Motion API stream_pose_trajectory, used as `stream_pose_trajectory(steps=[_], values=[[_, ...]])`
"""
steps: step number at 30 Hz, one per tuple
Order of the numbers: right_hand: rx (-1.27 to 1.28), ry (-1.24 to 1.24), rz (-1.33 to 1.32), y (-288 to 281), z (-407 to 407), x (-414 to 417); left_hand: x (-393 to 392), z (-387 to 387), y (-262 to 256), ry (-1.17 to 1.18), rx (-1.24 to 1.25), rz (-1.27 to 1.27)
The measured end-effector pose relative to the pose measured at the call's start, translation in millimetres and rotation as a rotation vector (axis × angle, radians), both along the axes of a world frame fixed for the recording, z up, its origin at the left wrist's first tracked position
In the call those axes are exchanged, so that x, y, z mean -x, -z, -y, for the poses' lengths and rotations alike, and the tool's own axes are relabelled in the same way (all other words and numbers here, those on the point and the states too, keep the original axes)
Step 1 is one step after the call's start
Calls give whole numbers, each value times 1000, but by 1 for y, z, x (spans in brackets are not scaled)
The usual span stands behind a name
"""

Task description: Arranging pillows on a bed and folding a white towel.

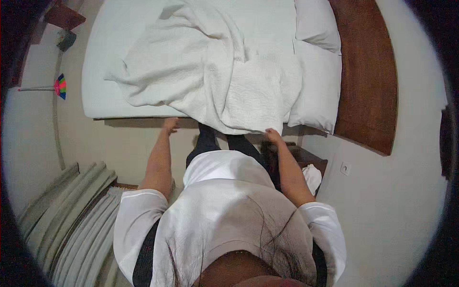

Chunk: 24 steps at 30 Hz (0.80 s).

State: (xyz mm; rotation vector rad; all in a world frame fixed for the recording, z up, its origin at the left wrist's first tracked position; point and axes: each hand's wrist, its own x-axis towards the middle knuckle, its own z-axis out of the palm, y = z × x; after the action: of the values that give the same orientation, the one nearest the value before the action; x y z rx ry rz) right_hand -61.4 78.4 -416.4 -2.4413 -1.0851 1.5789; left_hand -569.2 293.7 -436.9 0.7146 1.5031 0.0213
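A white textured quilt [211, 71] lies bunched in loose folds across the bed, its near edge hanging over the mattress side in front of me. My right hand [273, 136] pinches that hanging edge near the pillow end. At the mattress's near edge, left of the quilt, is my left hand [171, 125]; its fingers are partly bent and apart, with nothing seen in them. Under the quilt, the mattress [111, 64] wears a smooth white sheet. Two white pillows, the near one [315, 86] and the far one [317, 23], rest against the wooden headboard [367, 79].
A dark nightstand [310, 156] with a crumpled white cloth [312, 178] stands right of my legs, near a wall socket [345, 168]. Grey curtains [82, 222] hang behind me at left. A colourful broom [60, 86] is by the left wall.
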Motion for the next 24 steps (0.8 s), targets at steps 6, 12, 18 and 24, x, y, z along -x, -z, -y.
stream_pose_trajectory(steps=[6, 12, 18, 24], values=[[-13, -128, 334, -46, 58, 6, -67, 74, -2, 40, 234, -69], [-476, 32, 654, -51, 12, -3, -147, 90, -26, 165, 74, 46], [-506, 353, 352, 10, -22, -42, -216, 111, -68, 133, -4, 140], [-589, -43, 56, -6, -29, -96, -248, 145, -61, 449, -138, 98]])
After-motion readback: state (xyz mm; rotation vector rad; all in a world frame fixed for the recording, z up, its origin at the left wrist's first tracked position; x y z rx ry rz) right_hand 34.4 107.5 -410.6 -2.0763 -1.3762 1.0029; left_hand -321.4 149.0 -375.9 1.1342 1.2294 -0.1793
